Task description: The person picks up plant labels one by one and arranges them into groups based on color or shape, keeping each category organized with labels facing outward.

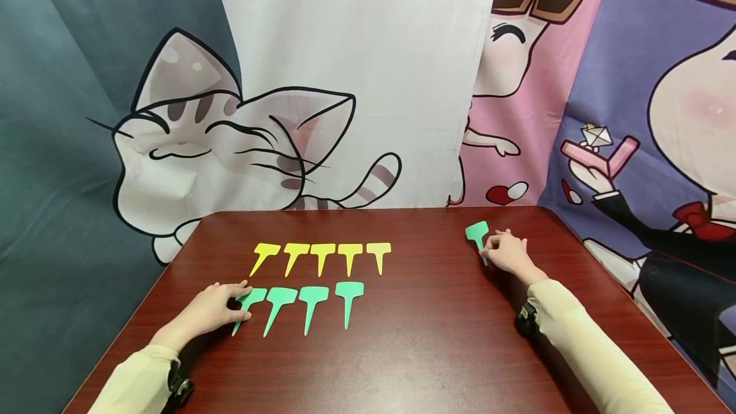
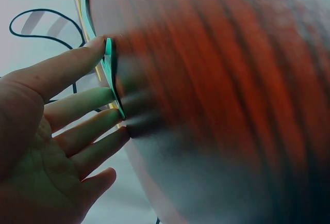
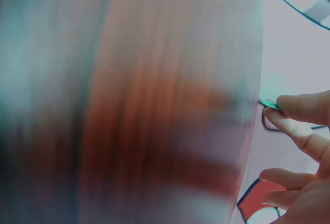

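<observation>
In the head view, my right hand [image 1: 506,251] pinches the stem of a green T-shaped plant label [image 1: 476,231] near the table's far right. Its thumb and index finger also meet on the label's thin edge [image 3: 269,104] in the right wrist view. At the left, my left hand [image 1: 215,306] touches the leftmost green label [image 1: 253,298] of the front row with fairly straight fingers. The left wrist view shows this label edge-on [image 2: 108,64], thumb and fingertips right at it. Three more green labels [image 1: 313,296] lie to its right.
Behind the green row, several yellow plant labels [image 1: 322,250] lie side by side, stems toward me. All rest on a dark red-brown wooden table [image 1: 414,337]. A cartoon-printed cloth [image 1: 368,69] hangs along the table's far edge.
</observation>
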A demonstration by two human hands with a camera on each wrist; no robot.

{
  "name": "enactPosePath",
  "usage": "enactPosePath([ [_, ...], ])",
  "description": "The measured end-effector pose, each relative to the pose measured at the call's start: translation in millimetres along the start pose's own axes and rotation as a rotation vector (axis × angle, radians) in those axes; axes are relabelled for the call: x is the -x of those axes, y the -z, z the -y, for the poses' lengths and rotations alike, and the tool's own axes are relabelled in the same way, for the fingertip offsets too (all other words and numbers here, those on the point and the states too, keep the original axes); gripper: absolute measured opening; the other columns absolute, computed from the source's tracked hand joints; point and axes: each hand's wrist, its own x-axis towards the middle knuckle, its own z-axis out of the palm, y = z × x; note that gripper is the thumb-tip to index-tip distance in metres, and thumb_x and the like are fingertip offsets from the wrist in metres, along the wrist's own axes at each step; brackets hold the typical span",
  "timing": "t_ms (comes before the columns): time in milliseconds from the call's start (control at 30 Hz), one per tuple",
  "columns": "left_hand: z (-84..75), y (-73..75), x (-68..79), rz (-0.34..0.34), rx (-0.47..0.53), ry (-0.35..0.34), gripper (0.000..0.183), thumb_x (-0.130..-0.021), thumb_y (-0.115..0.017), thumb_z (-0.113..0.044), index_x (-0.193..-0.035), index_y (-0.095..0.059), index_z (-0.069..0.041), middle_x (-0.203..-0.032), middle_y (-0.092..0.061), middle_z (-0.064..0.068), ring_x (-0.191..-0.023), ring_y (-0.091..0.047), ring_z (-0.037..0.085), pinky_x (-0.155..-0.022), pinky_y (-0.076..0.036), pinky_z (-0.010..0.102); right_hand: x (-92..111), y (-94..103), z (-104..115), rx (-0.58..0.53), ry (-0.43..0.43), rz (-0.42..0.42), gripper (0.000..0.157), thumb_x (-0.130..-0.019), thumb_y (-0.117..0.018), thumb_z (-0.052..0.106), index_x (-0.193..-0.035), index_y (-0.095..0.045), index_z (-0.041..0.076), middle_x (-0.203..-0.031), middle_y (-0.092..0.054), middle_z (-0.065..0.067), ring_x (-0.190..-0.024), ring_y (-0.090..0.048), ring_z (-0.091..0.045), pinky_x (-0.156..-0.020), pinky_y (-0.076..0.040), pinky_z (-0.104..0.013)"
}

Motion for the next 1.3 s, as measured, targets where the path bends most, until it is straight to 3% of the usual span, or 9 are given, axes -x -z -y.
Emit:
enactPosePath([
  [333,-1.0,2.5,0.3,-0.004,-0.017,-0.004,0.060,-0.077,-0.076,-0.032,-0.124,-0.062,0.002,-0.131,-0.055,0.025,-0.122,-0.047,0.049,-0.104,-0.028,0.064,5.2,-13.6,28.9,-0.007,0.080,0.004,0.023,-0.077,-0.068,0.013,-0.057,-0.056,0.011,-0.122,-0.058,-0.032,-0.130,-0.032,-0.058,-0.097,-0.008,-0.080],
  [633,-1.5,3.5,0.6,-0.006,-0.025,-0.008,0.061,-0.077,-0.076,-0.034,-0.124,-0.062,0.002,-0.131,-0.055,0.025,-0.121,-0.047,0.049,-0.103,-0.028,0.064,13.4,-24.7,59.9,0.013,0.090,0.030,0.024,-0.076,-0.069,0.013,-0.055,-0.057,0.013,-0.113,-0.066,-0.023,-0.129,-0.038,-0.053,-0.098,-0.010,-0.080],
  [1067,1.6,-1.5,1.2,-0.008,-0.006,-0.007,0.060,-0.077,-0.076,-0.033,-0.124,-0.061,0.002,-0.132,-0.054,0.027,-0.122,-0.047,0.049,-0.104,-0.027,0.064,28.2,-42.7,94.4,-0.048,0.133,0.081,0.027,-0.077,-0.072,0.015,-0.054,-0.057,0.014,-0.123,-0.060,-0.026,-0.132,-0.035,-0.051,-0.098,-0.009,-0.080],
  [1300,2.3,-0.3,0.5,-0.006,-0.005,-0.003,0.060,-0.078,-0.076,-0.031,-0.125,-0.061,0.002,-0.132,-0.053,0.027,-0.123,-0.046,0.049,-0.104,-0.027,0.064,33.4,-50.7,107.7,-0.098,0.158,0.104,0.028,-0.077,-0.074,0.014,-0.054,-0.057,0.014,-0.117,-0.064,-0.021,-0.132,-0.036,-0.050,-0.097,-0.009,-0.081],
])
